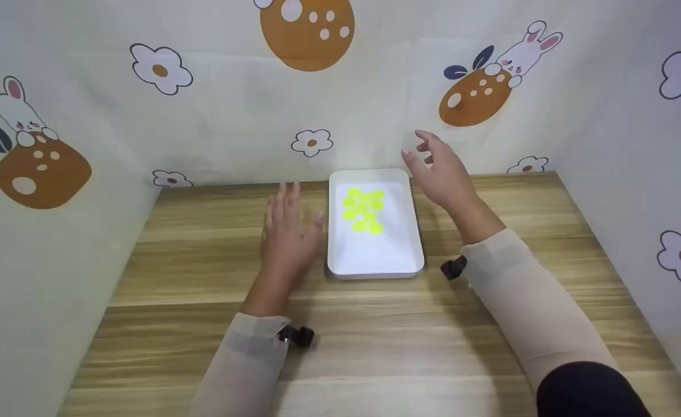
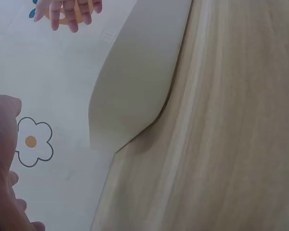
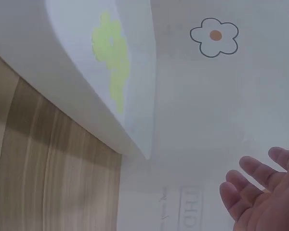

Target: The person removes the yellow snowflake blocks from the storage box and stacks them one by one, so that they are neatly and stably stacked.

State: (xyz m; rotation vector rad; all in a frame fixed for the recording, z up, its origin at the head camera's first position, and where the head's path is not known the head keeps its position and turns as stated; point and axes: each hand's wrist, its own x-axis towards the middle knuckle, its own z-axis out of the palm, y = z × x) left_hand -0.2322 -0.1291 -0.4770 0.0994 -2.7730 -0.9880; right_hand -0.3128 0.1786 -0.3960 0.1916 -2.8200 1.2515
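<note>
A white rectangular tray (image 1: 375, 255) lies on the wooden table, its far end by the patterned backdrop. Inside it, toward the far left, is a cluster of small bright yellow round pieces (image 1: 363, 209), which also shows in the right wrist view as a yellow patch (image 3: 111, 50). Left of the tray, my left hand (image 1: 288, 237) hovers with fingers extended and thumb toward the rim, holding nothing. My right hand (image 1: 442, 174) is raised beyond the tray's far right corner, fingers loosely bent and apart from it. In the left wrist view, the tray's outer wall (image 2: 135, 72) stands between the hands.
The wood-grain table (image 1: 213, 272) meets a white backdrop (image 1: 230, 116) printed with rabbits, flowers and orange fruit shapes at the back and both sides. A small black device (image 1: 297, 336) is strapped at the left wrist, another black device (image 1: 454, 267) at the right.
</note>
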